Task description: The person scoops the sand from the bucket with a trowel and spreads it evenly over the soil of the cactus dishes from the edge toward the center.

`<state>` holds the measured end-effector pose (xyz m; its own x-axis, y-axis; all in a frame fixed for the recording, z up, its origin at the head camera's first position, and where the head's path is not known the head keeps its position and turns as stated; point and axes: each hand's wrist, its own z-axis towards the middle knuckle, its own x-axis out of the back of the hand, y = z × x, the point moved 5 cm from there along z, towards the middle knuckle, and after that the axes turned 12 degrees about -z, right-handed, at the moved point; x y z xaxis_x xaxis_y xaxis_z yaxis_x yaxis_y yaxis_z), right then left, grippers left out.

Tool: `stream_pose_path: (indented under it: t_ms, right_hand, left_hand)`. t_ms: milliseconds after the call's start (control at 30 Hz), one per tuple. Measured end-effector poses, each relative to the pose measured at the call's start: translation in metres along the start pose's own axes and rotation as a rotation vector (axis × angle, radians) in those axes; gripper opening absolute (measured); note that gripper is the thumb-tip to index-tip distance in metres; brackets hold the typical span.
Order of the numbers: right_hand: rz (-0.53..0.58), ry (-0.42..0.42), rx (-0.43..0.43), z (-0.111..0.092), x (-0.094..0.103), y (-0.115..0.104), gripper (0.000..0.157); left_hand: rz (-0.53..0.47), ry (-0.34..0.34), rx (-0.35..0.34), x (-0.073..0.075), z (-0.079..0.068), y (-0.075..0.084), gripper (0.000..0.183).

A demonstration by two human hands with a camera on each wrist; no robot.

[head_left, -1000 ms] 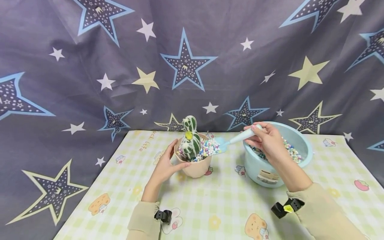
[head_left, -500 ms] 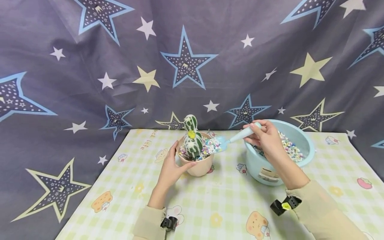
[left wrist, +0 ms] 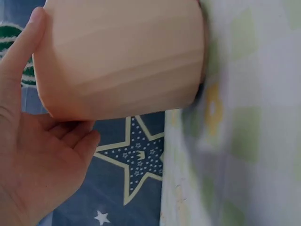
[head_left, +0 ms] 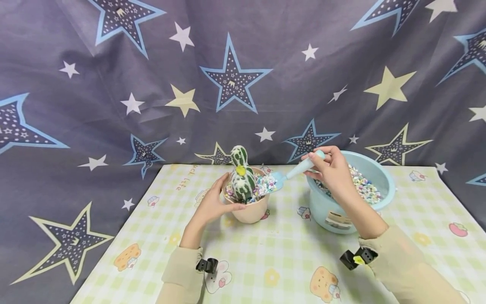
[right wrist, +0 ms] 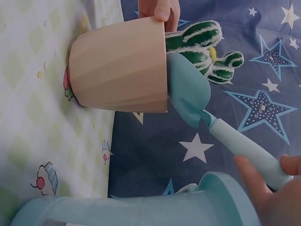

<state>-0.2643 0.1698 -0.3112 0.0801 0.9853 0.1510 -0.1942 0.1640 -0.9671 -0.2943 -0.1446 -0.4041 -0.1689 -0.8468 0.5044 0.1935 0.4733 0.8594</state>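
A potted cactus (head_left: 243, 185), green with white fuzz and a yellow flower, stands in a peach flower pot (head_left: 248, 214) among colourful pebbles. My left hand (head_left: 210, 204) holds the pot, thumb at the front of the rim and fingers round its left side. In my right hand (head_left: 336, 173) I grip the handle of a light-blue garden trowel (head_left: 301, 168). Its blade, carrying pebbles (head_left: 267, 184), slopes down onto the right side of the pot's rim. The right wrist view shows the underside of the trowel's blade (right wrist: 190, 89) against the pot's mouth.
A light-blue bucket (head_left: 326, 213) of similar pebbles (head_left: 366, 190) stands on the right, partly behind my right hand and forearm. A green-checked tablecloth (head_left: 273, 249) covers the table. A dark star-patterned curtain (head_left: 235, 126) hangs behind its back edge.
The trowel's handle has risen and tilts more steeply, while its blade stays at the pot's right rim. My left hand keeps its hold on the pot. The head view shifts slightly.
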Motion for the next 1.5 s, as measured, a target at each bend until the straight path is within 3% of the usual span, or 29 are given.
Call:
stream_pose_path:
  t_ms: [267, 667, 867, 1067, 1500]
  right_hand:
    - [-0.047, 0.032, 0.038, -0.002, -0.002, -0.003, 0.017]
    - [-0.080, 0.049, 0.089, -0.006, -0.008, -0.008, 0.031]
    - [-0.071, 0.036, 0.120, -0.007, -0.008, -0.009, 0.031]
    - [-0.066, 0.030, 0.108, -0.010, -0.008, -0.012, 0.021]
    - [-0.150, 0.048, 0.113, -0.011, -0.023, -0.023, 0.028]
  left_hand:
    - [0.013, 0.074, -0.007, -0.005, -0.004, 0.004, 0.121]
    - [0.010, 0.139, 0.016, -0.009, -0.011, 0.010, 0.121]
    - [0.000, 0.051, 0.058, -0.003, -0.008, 0.007, 0.126]
    - [-0.043, -0.037, 0.051, 0.007, -0.001, -0.001, 0.118]
    - [-0.012, 0.025, 0.045, 0.007, -0.007, 0.004, 0.116]
